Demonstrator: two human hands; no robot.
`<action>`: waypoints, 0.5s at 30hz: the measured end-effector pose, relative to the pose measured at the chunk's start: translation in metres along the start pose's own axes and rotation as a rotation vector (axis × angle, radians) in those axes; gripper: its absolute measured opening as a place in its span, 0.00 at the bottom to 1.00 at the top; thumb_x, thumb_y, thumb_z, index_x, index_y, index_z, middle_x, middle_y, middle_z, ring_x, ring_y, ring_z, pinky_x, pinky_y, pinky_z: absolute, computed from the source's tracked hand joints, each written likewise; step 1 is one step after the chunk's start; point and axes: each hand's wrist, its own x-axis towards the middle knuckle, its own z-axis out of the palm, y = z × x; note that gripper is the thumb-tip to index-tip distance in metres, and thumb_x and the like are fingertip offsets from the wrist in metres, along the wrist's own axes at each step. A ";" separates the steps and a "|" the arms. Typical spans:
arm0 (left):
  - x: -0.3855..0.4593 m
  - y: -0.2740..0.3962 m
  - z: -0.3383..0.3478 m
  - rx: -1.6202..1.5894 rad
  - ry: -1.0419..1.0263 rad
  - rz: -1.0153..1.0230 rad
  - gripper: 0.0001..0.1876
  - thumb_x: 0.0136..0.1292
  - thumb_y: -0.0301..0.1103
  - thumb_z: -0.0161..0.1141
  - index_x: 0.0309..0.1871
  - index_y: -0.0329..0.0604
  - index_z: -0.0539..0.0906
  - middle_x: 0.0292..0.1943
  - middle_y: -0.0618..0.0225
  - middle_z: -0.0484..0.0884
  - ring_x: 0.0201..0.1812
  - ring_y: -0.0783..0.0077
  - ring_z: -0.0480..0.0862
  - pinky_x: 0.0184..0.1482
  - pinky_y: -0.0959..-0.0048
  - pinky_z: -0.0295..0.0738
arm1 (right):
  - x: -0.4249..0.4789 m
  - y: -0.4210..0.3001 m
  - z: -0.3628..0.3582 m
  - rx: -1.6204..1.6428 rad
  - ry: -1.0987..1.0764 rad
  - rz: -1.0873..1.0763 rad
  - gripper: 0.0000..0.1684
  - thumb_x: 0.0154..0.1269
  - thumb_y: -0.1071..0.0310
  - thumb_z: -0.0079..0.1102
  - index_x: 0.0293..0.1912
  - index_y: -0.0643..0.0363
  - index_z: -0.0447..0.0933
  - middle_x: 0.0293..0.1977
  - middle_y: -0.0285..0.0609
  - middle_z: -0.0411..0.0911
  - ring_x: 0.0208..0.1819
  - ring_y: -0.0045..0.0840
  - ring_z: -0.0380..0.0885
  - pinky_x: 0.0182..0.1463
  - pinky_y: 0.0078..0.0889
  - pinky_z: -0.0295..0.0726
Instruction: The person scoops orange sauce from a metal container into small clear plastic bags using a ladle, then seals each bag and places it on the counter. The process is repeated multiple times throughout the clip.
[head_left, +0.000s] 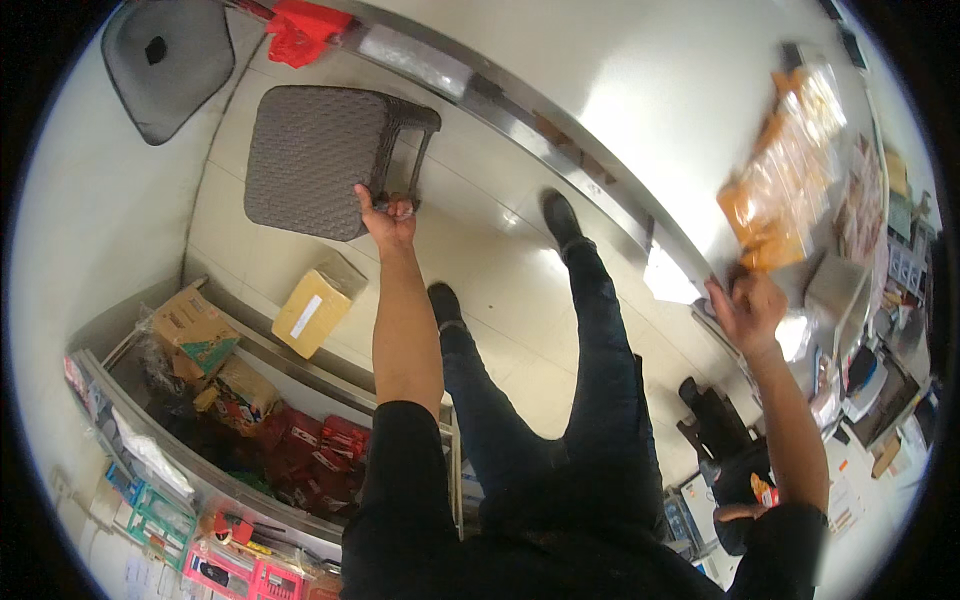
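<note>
My left hand (391, 221) grips the near edge of a dark brown plastic stool (319, 157) with a woven-pattern seat. The thumb lies on the seat and the fingers curl at its side, by a small glint of something clear. The stool appears tipped, with its legs pointing right. At the edge of a steel-topped table (600, 67), my right hand (748, 304) is blurred, fingers curled and thumb out. It is right beside orange packs in clear plastic (780, 180); whether it holds them is unclear.
A cardboard box (319, 304) lies on the tiled floor. On the left, a metal-framed bin (225, 517) holds cartons and red packets. A grey seat-like panel (169, 67) leans by the wall. A red plastic bag (304, 30) hangs at the table edge. Another person's hand (739, 512) shows lower right.
</note>
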 end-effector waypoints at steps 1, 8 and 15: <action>-0.013 -0.005 0.001 -0.001 0.031 0.010 0.34 0.62 0.61 0.71 0.55 0.46 0.69 0.28 0.71 0.68 0.18 0.77 0.61 0.19 0.78 0.60 | -0.002 0.001 0.000 0.022 -0.007 0.048 0.24 0.51 0.67 0.83 0.29 0.53 0.68 0.21 0.39 0.68 0.20 0.33 0.69 0.23 0.34 0.65; -0.136 -0.124 -0.134 0.050 0.001 -0.203 0.30 0.62 0.61 0.72 0.57 0.53 0.76 0.43 0.71 0.78 0.40 0.68 0.78 0.39 0.68 0.74 | -0.007 0.000 0.000 -0.030 0.049 -0.029 0.24 0.53 0.62 0.82 0.22 0.52 0.70 0.20 0.39 0.70 0.18 0.32 0.70 0.21 0.35 0.67; -0.256 -0.195 -0.158 1.154 -0.094 -0.285 0.40 0.56 0.44 0.80 0.66 0.40 0.70 0.56 0.59 0.81 0.45 0.58 0.82 0.53 0.61 0.76 | -0.012 -0.004 -0.008 0.042 0.260 -0.346 0.23 0.55 0.65 0.80 0.22 0.50 0.68 0.19 0.28 0.65 0.19 0.14 0.66 0.22 0.19 0.63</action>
